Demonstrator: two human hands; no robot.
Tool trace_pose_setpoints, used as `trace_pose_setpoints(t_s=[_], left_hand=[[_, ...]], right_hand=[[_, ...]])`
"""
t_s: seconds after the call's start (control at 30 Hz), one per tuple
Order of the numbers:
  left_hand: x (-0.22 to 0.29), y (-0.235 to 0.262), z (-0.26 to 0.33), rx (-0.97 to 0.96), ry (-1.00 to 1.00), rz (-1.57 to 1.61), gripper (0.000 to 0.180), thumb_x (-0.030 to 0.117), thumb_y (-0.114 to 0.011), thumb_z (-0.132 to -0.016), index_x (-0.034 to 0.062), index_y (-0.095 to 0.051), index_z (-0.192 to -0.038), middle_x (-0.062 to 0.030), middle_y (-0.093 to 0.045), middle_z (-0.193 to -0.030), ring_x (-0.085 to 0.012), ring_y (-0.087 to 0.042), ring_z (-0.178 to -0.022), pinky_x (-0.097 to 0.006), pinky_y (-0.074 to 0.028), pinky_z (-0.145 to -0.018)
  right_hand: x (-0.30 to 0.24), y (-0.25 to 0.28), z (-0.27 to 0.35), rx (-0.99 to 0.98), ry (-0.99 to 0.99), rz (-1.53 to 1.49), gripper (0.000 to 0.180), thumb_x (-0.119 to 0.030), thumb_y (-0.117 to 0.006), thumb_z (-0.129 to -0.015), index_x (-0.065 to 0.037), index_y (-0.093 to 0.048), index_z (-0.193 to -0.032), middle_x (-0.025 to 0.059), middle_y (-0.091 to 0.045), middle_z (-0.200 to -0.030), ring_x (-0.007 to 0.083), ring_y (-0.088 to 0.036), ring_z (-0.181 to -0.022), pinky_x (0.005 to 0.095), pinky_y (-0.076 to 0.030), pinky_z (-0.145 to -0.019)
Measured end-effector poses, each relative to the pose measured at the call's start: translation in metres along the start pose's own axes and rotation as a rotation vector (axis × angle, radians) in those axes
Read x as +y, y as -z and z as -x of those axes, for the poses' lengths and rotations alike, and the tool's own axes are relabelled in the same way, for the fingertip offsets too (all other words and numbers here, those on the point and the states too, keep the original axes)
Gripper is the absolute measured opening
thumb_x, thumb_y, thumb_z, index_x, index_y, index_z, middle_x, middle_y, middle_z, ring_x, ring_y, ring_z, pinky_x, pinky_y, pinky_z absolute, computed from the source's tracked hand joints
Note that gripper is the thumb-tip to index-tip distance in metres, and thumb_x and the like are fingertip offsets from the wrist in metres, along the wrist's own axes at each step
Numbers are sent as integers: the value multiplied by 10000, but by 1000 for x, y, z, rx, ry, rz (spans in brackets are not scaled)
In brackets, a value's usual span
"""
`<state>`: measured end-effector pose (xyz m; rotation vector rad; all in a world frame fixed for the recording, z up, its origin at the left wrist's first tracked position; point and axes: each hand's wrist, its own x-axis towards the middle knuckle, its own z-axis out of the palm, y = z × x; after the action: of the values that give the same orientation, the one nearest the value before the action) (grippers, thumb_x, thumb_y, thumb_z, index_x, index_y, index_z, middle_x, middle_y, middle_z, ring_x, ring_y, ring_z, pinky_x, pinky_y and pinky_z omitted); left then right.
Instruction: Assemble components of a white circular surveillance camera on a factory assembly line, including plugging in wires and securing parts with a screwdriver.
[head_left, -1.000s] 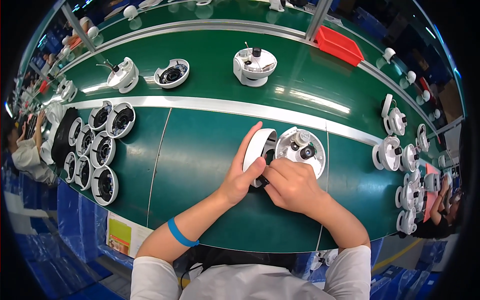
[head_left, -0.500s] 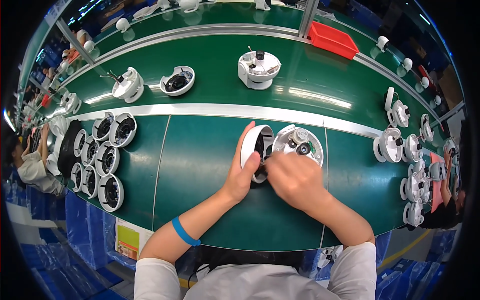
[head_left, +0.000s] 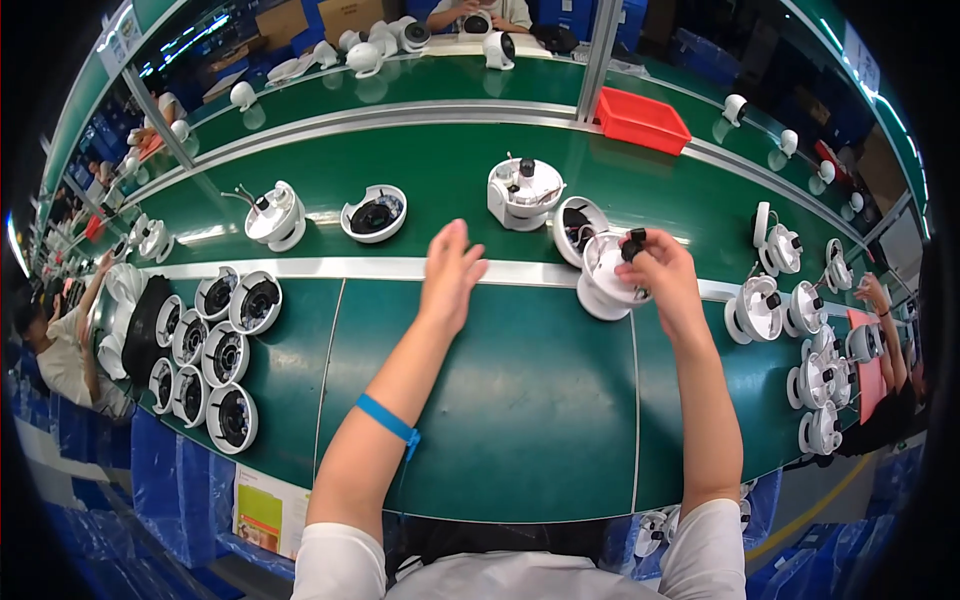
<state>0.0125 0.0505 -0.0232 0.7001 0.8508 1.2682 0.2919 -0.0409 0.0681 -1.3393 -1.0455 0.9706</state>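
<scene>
My left hand [head_left: 452, 278] hangs over the silver rail, fingers stretched and apart, with nothing in it. My right hand [head_left: 668, 278] has its fingers closed at a small black lens piece [head_left: 633, 243] on top of an opened white camera unit [head_left: 603, 298]. That unit stands tilted on its round base at the rail; my fingers hide part of its inside. Just behind it, partly covered, lies a white round shell [head_left: 570, 232] with dark parts inside. Another opened camera unit [head_left: 525, 200] and a white shell [head_left: 374, 216] sit farther left on the green surface.
At the left, several white shells with black insides [head_left: 224, 355] stand grouped beside a black cloth [head_left: 148, 315]. Several opened camera units [head_left: 758, 312] fill the right side. A red tray [head_left: 642, 120] lies by the far metal post. Other people work at both sides and across.
My left hand has let go of the white shell and moved up and left. My right hand has moved up and right to the camera unit. The view has shifted toward the far side.
</scene>
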Motion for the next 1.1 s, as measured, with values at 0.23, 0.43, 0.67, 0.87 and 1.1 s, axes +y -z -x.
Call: trace_pose_setpoints(t_s=[0.23,0.43,0.67,0.87,1.1], left_hand=[[72,71,-6,-84,-42,-106,957,507,-618,-1035,146,-20,-1689,-152,-24,-1743,-374,-173,-1589,-521,-371,-1209],[69,86,4,124,-281,-923,736,462,-725,-974,58,-452,-1525,-215,-463,-1355,-277,-584,-1154,-391,-501,-1002],[53,81,57,325,-547,-792,373,270,-654,-1039,66,-528,-1324,-150,-518,-1286,-247,-565,-1133,-354,-469,-991],[63,30,121,190,-69,-3,649,100,-542,-1073,297,-285,-1636,-146,-506,-1464,-249,-623,-1206,-486,-602,-904],[46,38,136,81,184,214,369,266,-523,-1109,54,-541,-1409,-94,-656,-1326,-197,-637,-1210,-394,-536,-989]], right_hand=[[9,16,-96,215,127,155,245,-30,-658,-906,33,-624,-1140,121,-688,-1050,178,-748,-780,255,-589,-657],[-2,-46,-133,502,618,870,419,-102,-629,-863,-30,-643,-1276,197,-671,-1258,410,-663,-1130,484,-545,-958],[-5,-78,-145,-397,51,205,589,54,-615,-842,22,-581,-1429,99,-760,-1077,144,-707,-720,316,-591,-671],[-14,-74,-84,-103,244,271,463,63,-634,-821,58,-663,-1283,108,-763,-1040,195,-770,-701,302,-612,-638],[-4,-78,10,-118,150,226,395,90,-587,-878,91,-613,-1272,129,-709,-1043,204,-733,-682,321,-603,-602]])
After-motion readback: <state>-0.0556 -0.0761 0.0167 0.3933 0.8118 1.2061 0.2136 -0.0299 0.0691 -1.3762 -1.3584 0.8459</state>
